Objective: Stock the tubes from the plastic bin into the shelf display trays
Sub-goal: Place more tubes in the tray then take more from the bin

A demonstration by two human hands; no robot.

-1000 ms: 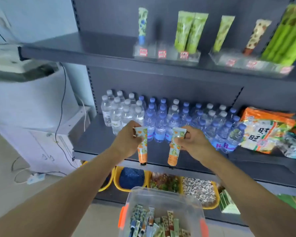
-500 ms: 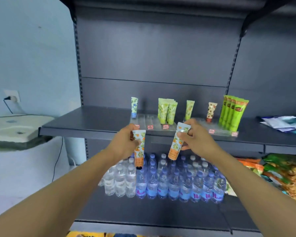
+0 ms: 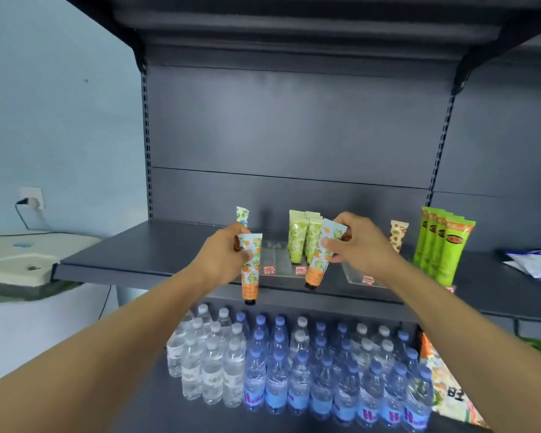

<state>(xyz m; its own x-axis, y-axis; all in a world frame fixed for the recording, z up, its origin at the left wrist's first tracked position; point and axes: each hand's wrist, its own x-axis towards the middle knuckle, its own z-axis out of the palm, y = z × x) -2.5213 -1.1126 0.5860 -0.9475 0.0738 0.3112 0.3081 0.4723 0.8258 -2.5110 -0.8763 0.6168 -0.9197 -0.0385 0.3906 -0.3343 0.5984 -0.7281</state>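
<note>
My left hand (image 3: 222, 257) pinches an orange-patterned tube (image 3: 250, 276) by its crimped top, cap hanging down, in front of the shelf edge. My right hand (image 3: 359, 245) grips a second orange tube (image 3: 320, 260), tilted, with its cap just above the clear display tray (image 3: 278, 264). In the trays stand a blue-patterned tube (image 3: 242, 215), a few light green tubes (image 3: 300, 239), a brown-dotted tube (image 3: 397, 235) and several bright green tubes (image 3: 441, 245). A second clear tray (image 3: 353, 273) sits under my right hand. The plastic bin is out of view.
The dark shelf (image 3: 138, 254) has bare surface left of the trays. Packets (image 3: 534, 264) lie at its right end. Below stand several water bottles (image 3: 294, 364) and snack bags (image 3: 450, 389). A white appliance (image 3: 19, 260) sits at the left by the wall.
Both hands rose from bin level past the water bottles to the tube shelf, each carrying its orange tube. My view tilted up, and the bin dropped out of sight.
</note>
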